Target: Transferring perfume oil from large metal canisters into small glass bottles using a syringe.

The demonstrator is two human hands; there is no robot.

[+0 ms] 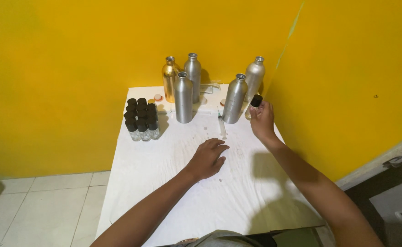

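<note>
My right hand [262,121] grips a small clear vial with a black cap [255,103] at the table's far right, beside a silver metal bottle [234,99]. My left hand [207,158] lies flat, palm down, on the white cloth of the table [137,183], fingers apart, holding nothing. A clear syringe [221,124] lies on the cloth between the two hands, just ahead of my left fingers.
Three more silver bottles [183,97] and a gold bottle [169,78] stand open at the back. A cluster of several black-capped vials [141,119] sits at the left. Small caps [157,98] lie behind them. Yellow walls enclose the table's back and right; tiled floor lies left.
</note>
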